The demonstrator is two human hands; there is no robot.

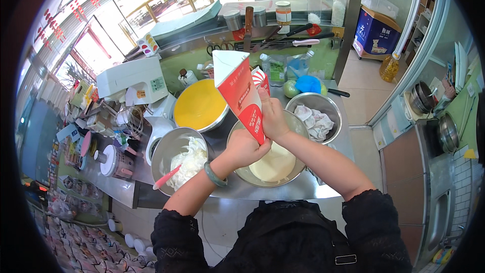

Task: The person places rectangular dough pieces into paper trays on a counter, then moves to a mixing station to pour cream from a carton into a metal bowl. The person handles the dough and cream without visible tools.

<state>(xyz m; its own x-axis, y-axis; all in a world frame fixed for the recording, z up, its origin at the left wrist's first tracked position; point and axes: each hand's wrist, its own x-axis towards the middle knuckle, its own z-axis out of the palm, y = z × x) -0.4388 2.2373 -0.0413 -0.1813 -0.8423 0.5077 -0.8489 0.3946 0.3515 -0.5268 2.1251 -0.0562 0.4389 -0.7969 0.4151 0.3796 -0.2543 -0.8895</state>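
Both of my hands grip a red and white carton (244,100), tilted over a steel bowl (299,167) of pale cream liquid (274,163). My left hand (246,149) wraps around its lower end, and a green bangle (214,175) circles that wrist. Higher up on the right side, my right hand (273,115) presses against the carton. Left of this bowl stands a steel bowl (161,155) of whipped white cream (189,163), with a pink-handled spatula (166,177) in it. The carton's lower end is partly hidden by my fingers.
Behind stands a yellow-topped round container (201,104). A steel bowl (335,108) with a crumpled cloth (314,121) sits at the right. A white stand mixer (130,81) is at the left. Several knives (291,38) hang along the back ledge. The steel table's front edge (273,193) faces me.
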